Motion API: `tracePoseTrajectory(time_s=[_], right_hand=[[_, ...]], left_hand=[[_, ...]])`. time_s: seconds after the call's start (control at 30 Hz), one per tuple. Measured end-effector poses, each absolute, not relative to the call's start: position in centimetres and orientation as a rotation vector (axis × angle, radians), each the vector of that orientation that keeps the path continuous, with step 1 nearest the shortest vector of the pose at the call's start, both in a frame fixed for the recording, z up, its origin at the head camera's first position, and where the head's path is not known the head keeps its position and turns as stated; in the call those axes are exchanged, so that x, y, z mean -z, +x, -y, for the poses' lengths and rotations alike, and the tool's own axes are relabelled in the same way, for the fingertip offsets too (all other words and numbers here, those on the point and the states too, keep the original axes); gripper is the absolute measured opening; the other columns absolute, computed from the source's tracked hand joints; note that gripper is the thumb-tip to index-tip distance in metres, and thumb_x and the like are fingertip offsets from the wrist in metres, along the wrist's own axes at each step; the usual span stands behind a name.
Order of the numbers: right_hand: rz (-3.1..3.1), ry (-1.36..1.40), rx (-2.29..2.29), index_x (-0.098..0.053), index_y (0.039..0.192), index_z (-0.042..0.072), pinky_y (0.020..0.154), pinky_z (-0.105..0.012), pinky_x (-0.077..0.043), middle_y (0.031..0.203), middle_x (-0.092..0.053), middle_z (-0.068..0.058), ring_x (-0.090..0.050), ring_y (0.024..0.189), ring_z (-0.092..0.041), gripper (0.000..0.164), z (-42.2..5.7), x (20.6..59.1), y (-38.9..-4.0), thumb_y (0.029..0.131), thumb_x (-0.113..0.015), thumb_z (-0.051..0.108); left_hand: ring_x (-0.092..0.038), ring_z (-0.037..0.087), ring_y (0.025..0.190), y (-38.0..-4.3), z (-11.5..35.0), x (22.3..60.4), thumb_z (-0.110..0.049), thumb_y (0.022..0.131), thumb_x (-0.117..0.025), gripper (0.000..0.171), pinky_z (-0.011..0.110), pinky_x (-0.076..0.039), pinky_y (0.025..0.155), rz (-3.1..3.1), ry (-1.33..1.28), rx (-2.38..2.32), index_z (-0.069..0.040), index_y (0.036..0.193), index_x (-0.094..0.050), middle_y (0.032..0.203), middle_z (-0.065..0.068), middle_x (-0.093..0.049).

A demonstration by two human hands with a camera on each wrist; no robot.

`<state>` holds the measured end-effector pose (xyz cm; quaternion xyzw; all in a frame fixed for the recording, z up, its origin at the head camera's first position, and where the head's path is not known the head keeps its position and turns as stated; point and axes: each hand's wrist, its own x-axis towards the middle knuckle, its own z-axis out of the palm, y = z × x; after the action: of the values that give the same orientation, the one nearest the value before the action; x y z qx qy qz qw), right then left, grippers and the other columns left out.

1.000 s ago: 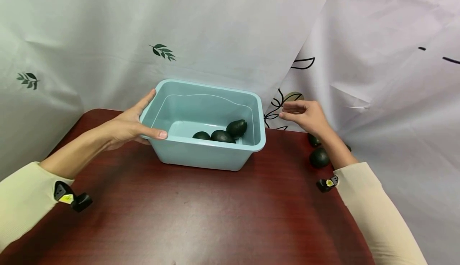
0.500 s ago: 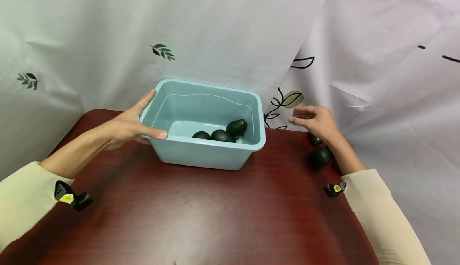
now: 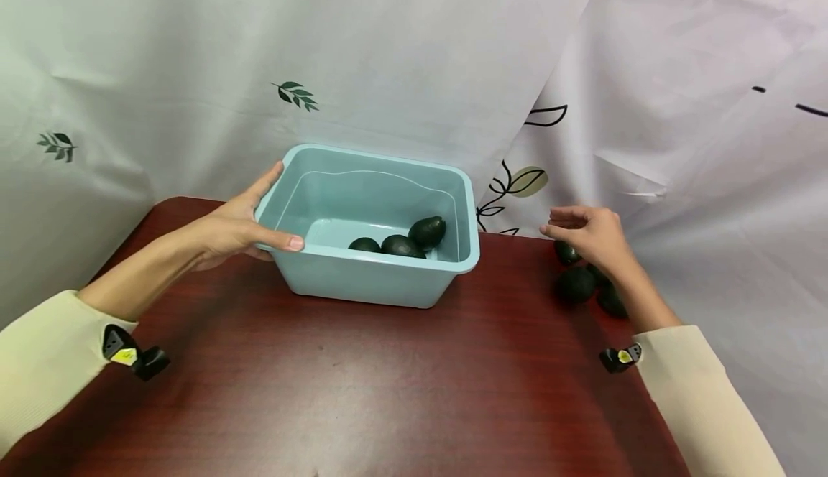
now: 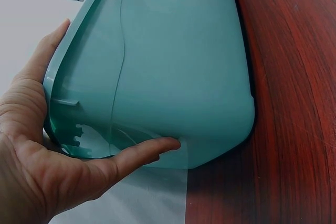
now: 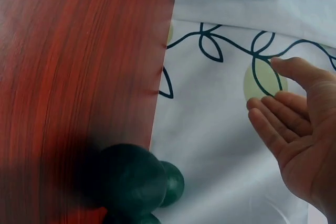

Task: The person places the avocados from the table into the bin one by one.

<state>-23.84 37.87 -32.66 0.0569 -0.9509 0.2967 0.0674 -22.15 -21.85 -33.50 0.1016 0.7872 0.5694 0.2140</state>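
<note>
A light blue plastic tub (image 3: 362,276) stands toward the back of the table, with dark green avocados (image 3: 427,233) visible inside, partly cut off by its front wall. My left hand (image 3: 236,225) grips the tub's left end, thumb over the front rim and fingers along the side. The left wrist view shows that hand (image 4: 58,145) spread around the tub's corner. To the right of the tub, my right hand (image 3: 590,236) is raised with loosely bent fingers and holds nothing. Below it lie several more avocados (image 3: 574,284), partly hidden by the hand and forearm.
The dark red wooden table (image 3: 388,383) stretches out in front of the tub. A pale curtain (image 3: 401,53) with leaf prints hangs close behind the table and along its right side. Each sleeve carries a small black wrist camera (image 3: 621,357).
My right hand has moved right and slightly down, away from the tub and over the loose avocados, uncovering more of them. The left hand and the tub stay put.
</note>
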Motion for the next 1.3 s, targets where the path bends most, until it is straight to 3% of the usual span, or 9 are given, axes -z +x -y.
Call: tracePoseTrajectory(time_s=[0.23,0.5,0.57,0.67,0.77,0.83,1.17,1.23,1.3], right_hand=[[2.888,0.117,-0.917,-0.080,0.137,0.003,0.059,-0.026,-0.062,0.133,-0.081,-0.023,-0.070,0.072,0.009,0.056,-39.1,32.7,-22.7,0.099,-0.089,0.043],[2.940,-0.083,-0.809,-0.079,0.139,0.003,0.082,-0.018,-0.051,0.122,-0.085,-0.018,-0.073,0.069,0.003,0.064,-40.3,33.5,-21.9,0.099,-0.086,0.052],[2.944,-0.144,-0.793,-0.079,0.138,0.004,0.091,-0.024,-0.052,0.112,-0.088,-0.013,-0.078,0.075,-0.006,0.065,-40.5,33.8,-21.7,0.099,-0.085,0.055],[2.935,-0.225,-0.782,-0.080,0.136,0.002,0.103,-0.048,-0.059,0.103,-0.088,-0.013,-0.082,0.102,-0.029,0.068,-40.8,34.3,-21.2,0.098,-0.084,0.058],[2.914,-0.308,-0.789,-0.081,0.133,0.000,0.117,-0.065,-0.051,0.118,-0.085,-0.023,-0.065,0.134,-0.050,0.068,-40.9,35.0,-20.5,0.097,-0.085,0.058],[2.896,-0.374,-0.801,-0.081,0.132,-0.001,0.121,-0.067,-0.047,0.133,-0.079,-0.028,-0.054,0.144,-0.056,0.068,-41.0,35.3,-20.2,0.096,-0.085,0.057],[2.954,-0.648,-0.808,-0.077,0.138,-0.004,0.123,-0.071,-0.044,0.162,-0.059,-0.032,-0.029,0.157,-0.068,0.085,-42.0,35.5,-19.0,0.095,-0.081,0.069],[2.974,-0.642,-0.789,-0.079,0.135,-0.004,0.120,-0.072,-0.046,0.157,-0.063,-0.032,-0.031,0.154,-0.070,0.084,-42.2,35.5,-18.8,0.094,-0.081,0.070],[2.985,-0.622,-0.770,-0.086,0.117,-0.001,0.114,-0.071,-0.049,0.133,-0.077,-0.030,-0.035,0.149,-0.070,0.075,-42.4,35.7,-18.5,0.094,-0.082,0.070]], left_hand=[[-0.034,0.051,0.159,-22.1,21.8,33.5,-0.016,0.096,-0.087,0.139,0.075,-0.060,0.105,-2.179,0.283,-1.584,-0.051,0.176,0.021,0.186,0.018,-0.010],[-0.034,0.050,0.159,-22.1,21.7,33.4,-0.016,0.096,-0.088,0.139,0.074,-0.060,0.105,-2.181,0.279,-1.579,-0.051,0.175,0.022,0.187,0.019,-0.009],[-0.035,0.050,0.159,-22.1,21.6,33.4,-0.016,0.096,-0.088,0.139,0.073,-0.061,0.105,-2.183,0.279,-1.580,-0.051,0.176,0.021,0.187,0.018,-0.009],[-0.035,0.050,0.158,-22.1,21.6,33.4,-0.016,0.096,-0.088,0.139,0.073,-0.062,0.104,-2.190,0.279,-1.576,-0.052,0.176,0.021,0.186,0.019,-0.010],[-0.036,0.050,0.158,-22.1,21.6,33.4,-0.016,0.096,-0.088,0.139,0.072,-0.062,0.104,-2.193,0.279,-1.574,-0.052,0.176,0.021,0.186,0.019,-0.010],[-0.035,0.050,0.158,-22.0,21.6,33.4,-0.016,0.096,-0.088,0.140,0.073,-0.061,0.104,-2.190,0.278,-1.576,-0.052,0.176,0.021,0.186,0.019,-0.009],[-0.036,0.051,0.158,-22.0,21.6,33.5,-0.016,0.096,-0.088,0.139,0.074,-0.061,0.105,-2.183,0.282,-1.583,-0.052,0.176,0.021,0.186,0.018,-0.010],[-0.036,0.051,0.158,-22.0,21.6,33.4,-0.016,0.096,-0.088,0.140,0.074,-0.061,0.105,-2.183,0.280,-1.583,-0.052,0.176,0.021,0.186,0.019,-0.010],[-0.036,0.051,0.158,-22.0,21.6,33.4,-0.016,0.096,-0.088,0.140,0.074,-0.061,0.105,-2.184,0.278,-1.583,-0.052,0.176,0.021,0.186,0.019,-0.010]])
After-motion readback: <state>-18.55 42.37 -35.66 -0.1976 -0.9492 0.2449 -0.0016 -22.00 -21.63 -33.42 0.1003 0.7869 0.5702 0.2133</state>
